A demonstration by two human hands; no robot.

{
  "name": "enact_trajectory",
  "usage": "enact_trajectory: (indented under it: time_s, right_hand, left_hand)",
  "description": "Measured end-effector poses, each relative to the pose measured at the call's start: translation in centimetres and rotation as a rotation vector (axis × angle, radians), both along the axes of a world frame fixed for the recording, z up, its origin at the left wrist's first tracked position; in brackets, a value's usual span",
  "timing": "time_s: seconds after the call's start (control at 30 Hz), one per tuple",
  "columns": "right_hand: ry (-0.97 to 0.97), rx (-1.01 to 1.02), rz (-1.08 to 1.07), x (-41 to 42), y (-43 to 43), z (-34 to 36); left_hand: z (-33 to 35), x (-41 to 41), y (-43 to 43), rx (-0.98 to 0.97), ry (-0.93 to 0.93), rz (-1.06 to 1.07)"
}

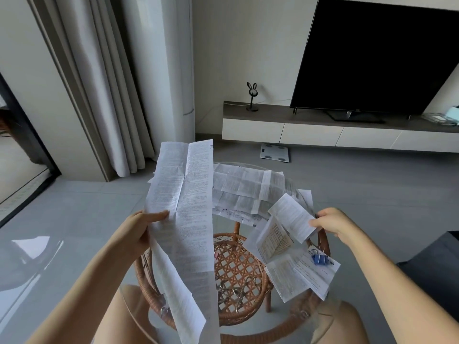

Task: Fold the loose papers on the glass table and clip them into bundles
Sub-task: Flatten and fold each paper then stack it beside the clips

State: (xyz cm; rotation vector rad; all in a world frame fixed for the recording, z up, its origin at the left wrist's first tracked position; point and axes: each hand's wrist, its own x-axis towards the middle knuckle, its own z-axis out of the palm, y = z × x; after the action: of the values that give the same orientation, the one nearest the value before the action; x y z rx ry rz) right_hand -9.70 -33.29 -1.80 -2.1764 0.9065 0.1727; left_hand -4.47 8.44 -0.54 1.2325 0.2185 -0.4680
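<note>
A living room with a dark television [372, 58] on a low cabinet lies beyond the round glass worktop [250, 326] in front of you. Your left hand [139, 232] pinches the long printed sheet [188, 207] at its left edge, thumb on the face and fingers behind. The sheet hangs upright above the worktop's near-left side, with creases showing down and across it. Your right hand [332, 224] pinches a small folded paper [291, 217] by its corner, just above the worktop's right side.

The step in hand looks like folding the long sheet. Set the small paper down first so both hands are free, then follow the existing creases and press each fold flat on the glass.

The unfolded pile [246, 189] waits at the far side. A blue binder clip [320, 258] sits on folded papers at the right, and more clips appear to lie on the rattan shelf [236, 269] below.
</note>
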Motion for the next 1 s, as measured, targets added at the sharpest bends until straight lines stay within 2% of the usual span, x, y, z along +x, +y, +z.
enact_trajectory:
  time_s: [0.2,0.3,0.37,0.4,0.47,0.57,0.6,0.67,0.73,0.77,0.8,0.83,0.87,0.9,0.93,0.97,1.0]
  right_hand:
    - [-0.073,0.051,0.064,-0.9,0.5,2.7]
    - [-0.128,-0.134,0.101,-0.9,1.4,4.4]
    - [-0.278,-0.258,0.107,-0.7,3.3,5.9]
    - [-0.378,-0.223,0.133,-0.6,5.0,6.8]
    - [-0.468,0.006,0.246,-0.5,9.3,8.5]
    - [-0.386,0.349,0.408,-1.4,15.8,9.7]
    - [-0.367,0.411,0.440,-1.6,17.6,9.4]
    - [-0.351,0.410,0.495,-2.1,20.1,8.0]
    - [-0.378,0.451,0.461,-2.3,21.8,6.3]
    - [-0.387,0.471,0.414,-2.3,22.4,5.4]
    - [-0.403,0.491,0.367,-2.2,22.5,4.9]
    - [-0.393,0.517,0.327,-2.2,22.7,4.4]
    - [-0.369,0.551,0.283,-2.2,22.9,4.0]
    - [-0.335,0.579,0.249,-2.2,23.0,3.5]
    - [-0.296,0.606,0.227,-2.1,23.1,3.0]
    - [-0.246,0.628,0.203,-2.2,23.3,2.3]
    - [-0.201,0.647,0.187,-2.4,23.7,1.6]
  left_hand:
    - [0.7,-0.3,0.0,-0.006,0.016,0.003]
    - [1.1,-0.5,0.0,-0.013,0.014,0.002]
    - [1.4,-0.7,-0.3,-0.024,0.007,-0.004]
    - [1.7,-0.9,-0.3,-0.029,-0.003,-0.003]
    - [2.4,-1.3,-0.7,-0.032,-0.027,-0.001]
    - [3.0,-1.7,-1.0,-0.018,-0.072,-0.010]
    - [3.2,-1.9,-0.8,-0.011,-0.087,-0.007]
    - [3.4,-2.5,-0.4,-0.018,-0.106,0.007]
    - [3.1,-3.2,0.1,-0.013,-0.144,0.064]
    - [2.7,-3.8,0.6,0.049,-0.192,0.124]
    - [2.3,-4.1,1.1,0.194,-0.297,0.199]
    - [1.8,-4.7,2.1,0.447,-0.479,0.265]
    - [1.3,-5.3,3.2,0.769,-0.736,0.281]
    - [0.8,-5.7,4.2,1.049,-1.020,0.206]
    - [0.3,-6.1,5.1,1.231,-1.273,0.048]
    - [-0.4,-6.6,5.8,1.332,-1.432,-0.155]
    - [-1.0,-7.1,6.1,1.371,-1.497,-0.337]
